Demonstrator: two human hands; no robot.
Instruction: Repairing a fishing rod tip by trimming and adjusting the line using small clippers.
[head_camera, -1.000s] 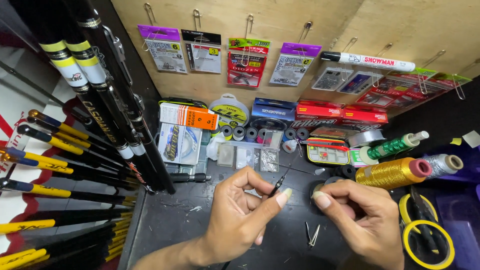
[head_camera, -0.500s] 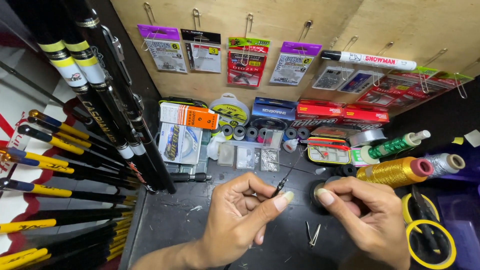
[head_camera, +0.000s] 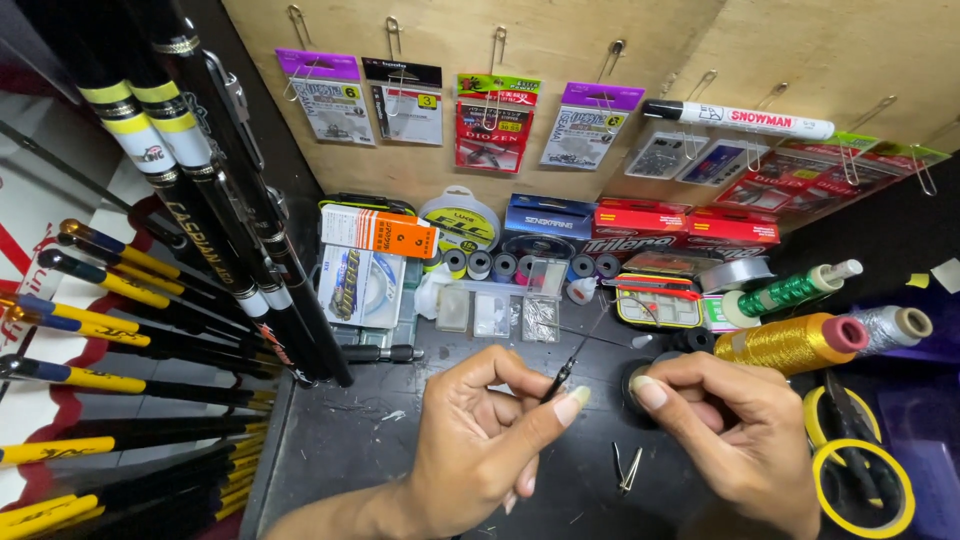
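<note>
A person is working at a cluttered dark bench (head_camera: 330, 440), seen from above. The left hand (head_camera: 480, 440) is pinching a thin black rod tip (head_camera: 562, 374) in a narrow grip between thumb and forefinger, the tip slanting up and to the right over the bench's middle. The right hand (head_camera: 735, 425) is sitting just beside it, fingers curled in a tight grip, though what they are pinching is too fine to tell. Compared with a second ago, both hands are sitting in nearly the same place, the left one shifted slightly right; the rod tip is keeping its slant. A small metal clipper (head_camera: 627, 468) is lying on the bench between the wrists. A spool of gold thread (head_camera: 790, 343) is resting near the right hand, with yellow-handled scissors (head_camera: 858, 460) lower right. Black fishing rods (head_camera: 230, 220) are leaning at left.
</note>
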